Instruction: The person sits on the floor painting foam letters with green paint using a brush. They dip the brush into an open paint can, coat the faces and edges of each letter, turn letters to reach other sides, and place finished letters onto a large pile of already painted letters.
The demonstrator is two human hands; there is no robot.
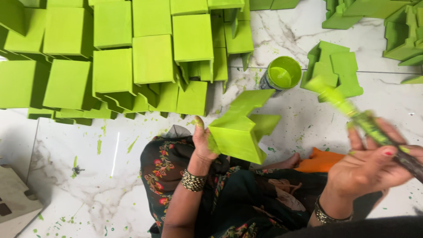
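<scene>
Rows of green-painted wooden pieces [132, 57] stand packed together across the far left of a white marbled floor [88, 176] flecked with green paint. More green pieces [335, 72] lie stacked at far right, beside an open pot of green paint [282, 74]. An unpainted wooden piece [15, 198] sits at the near left edge, and an orange cloth [319, 161] lies near right.

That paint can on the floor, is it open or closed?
Open: the paint can stands upright with no lid, and bright green paint shows inside its round mouth.
</scene>
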